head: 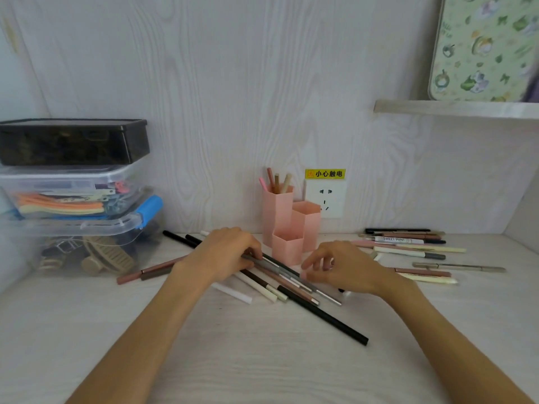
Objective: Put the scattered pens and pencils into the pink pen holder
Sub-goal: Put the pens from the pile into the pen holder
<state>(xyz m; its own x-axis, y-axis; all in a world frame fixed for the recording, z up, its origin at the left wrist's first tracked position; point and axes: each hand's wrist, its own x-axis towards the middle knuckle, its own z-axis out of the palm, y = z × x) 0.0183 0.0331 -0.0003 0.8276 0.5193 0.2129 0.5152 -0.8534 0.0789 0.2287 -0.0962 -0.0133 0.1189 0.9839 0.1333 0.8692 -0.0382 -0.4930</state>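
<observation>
The pink pen holder (pixel 288 228), made of three hexagonal tubes, stands against the back wall; its tallest tube holds several pens (pixel 275 182). A heap of pens and pencils (pixel 291 287) lies crossed on the desk in front of it, with a long black one (pixel 329 317) reaching toward me. My left hand (pixel 227 252) rests on the heap, fingers pinched on a grey pen (pixel 280 269). My right hand (pixel 341 266) hovers just right of the holder, fingers curled and apart, holding nothing. More pens (pixel 408 243) lie in a row at the right.
Stacked plastic storage boxes (pixel 75 199) fill the left back corner. A wall socket (pixel 325 199) with a yellow warning label sits behind the holder. A shelf (pixel 455 107) with a floral board juts out at upper right. Bare desk surface lies near me.
</observation>
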